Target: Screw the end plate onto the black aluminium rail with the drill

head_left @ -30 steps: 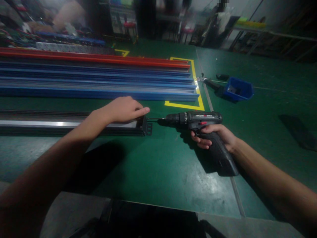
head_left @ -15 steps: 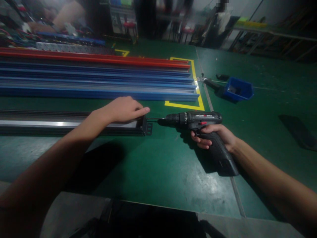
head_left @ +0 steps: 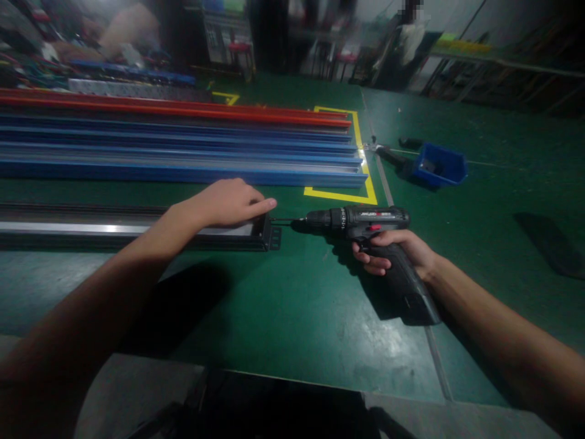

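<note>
My right hand (head_left: 393,253) is wrapped around the handle of a black cordless drill (head_left: 375,216), holding it level. The drill's long thin bit (head_left: 287,219) points left and meets the end of a long black metal housing (head_left: 219,241) with a pale strip along its inside. A small slotted bracket (head_left: 275,238) sticks out from that end. Over the housing near the same end lies my left hand (head_left: 231,204), closed on it with the thumb pointing right. The other fingers bend over the far side and are mostly hidden. Whether a screw sits at the bit's tip is too small to tell.
Several blue metal channels (head_left: 274,177) and a red one (head_left: 274,113) lie behind the housing, their ends inside yellow tape (head_left: 342,195). A blue bin (head_left: 441,164) with small parts stands at the right on the green tabletop (head_left: 274,323). A co-worker's arm (head_left: 130,27) shows at upper left.
</note>
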A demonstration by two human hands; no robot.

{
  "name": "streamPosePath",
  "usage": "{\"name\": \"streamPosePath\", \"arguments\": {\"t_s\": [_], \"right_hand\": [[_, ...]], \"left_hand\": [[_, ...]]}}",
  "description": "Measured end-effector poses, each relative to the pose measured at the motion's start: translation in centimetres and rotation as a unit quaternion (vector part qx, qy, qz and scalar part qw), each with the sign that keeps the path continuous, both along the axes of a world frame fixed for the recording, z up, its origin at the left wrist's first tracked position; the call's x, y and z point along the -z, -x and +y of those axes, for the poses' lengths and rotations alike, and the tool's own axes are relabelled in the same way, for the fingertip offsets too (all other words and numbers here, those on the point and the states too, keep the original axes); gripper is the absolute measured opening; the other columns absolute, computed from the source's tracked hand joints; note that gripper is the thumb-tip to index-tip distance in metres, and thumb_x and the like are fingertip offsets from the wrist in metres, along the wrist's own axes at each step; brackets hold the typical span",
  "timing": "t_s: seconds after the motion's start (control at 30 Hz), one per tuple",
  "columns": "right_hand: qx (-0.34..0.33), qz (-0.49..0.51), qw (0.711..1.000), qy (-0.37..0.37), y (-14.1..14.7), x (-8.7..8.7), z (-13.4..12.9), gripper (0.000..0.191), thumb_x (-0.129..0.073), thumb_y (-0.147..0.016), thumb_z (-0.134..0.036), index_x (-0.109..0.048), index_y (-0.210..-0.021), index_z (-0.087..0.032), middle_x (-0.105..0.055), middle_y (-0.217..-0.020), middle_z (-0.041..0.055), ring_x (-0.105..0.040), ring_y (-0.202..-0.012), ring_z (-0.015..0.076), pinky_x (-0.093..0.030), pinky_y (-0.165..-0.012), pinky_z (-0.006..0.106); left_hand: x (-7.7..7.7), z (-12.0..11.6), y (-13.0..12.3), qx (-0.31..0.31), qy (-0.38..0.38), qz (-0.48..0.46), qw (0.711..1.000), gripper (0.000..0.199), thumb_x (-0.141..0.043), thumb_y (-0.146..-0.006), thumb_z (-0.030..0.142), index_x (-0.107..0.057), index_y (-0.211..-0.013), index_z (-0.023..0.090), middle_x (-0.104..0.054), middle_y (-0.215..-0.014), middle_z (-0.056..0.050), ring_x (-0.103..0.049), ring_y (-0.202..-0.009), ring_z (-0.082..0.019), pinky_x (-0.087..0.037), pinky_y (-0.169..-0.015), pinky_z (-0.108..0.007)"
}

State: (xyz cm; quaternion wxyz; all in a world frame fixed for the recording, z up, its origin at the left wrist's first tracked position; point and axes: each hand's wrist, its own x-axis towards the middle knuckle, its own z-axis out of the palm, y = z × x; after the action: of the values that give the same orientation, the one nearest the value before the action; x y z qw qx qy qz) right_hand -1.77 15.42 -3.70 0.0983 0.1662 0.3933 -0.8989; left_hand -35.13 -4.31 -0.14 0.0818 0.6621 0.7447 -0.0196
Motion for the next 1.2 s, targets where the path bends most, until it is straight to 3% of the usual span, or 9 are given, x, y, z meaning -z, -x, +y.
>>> {"name": "streamPosePath", "arguments": {"t_s": [1.2], "right_hand": [[-0.019, 0.019, 0.999, -0.04, -0.21, -0.12, -0.08, 0.019, -0.07, -0.086, -0.02, -0.074, -0.098, -0.005, -0.069, -0.082, 0.0081, -0.05, -0.052, 0.0075, -0.055, -0.055, 0.023]], "left_hand": [[0.11, 0.01, 0.07, 0.007, -0.008, -0.008, 1.0, 0.071, -0.026, -0.102, 0.069, -0.075, -0.078, 0.023, -0.076, -0.079, -0.006, -0.063, -0.069, -0.02, -0.036, -0.064, -0.031]]}}
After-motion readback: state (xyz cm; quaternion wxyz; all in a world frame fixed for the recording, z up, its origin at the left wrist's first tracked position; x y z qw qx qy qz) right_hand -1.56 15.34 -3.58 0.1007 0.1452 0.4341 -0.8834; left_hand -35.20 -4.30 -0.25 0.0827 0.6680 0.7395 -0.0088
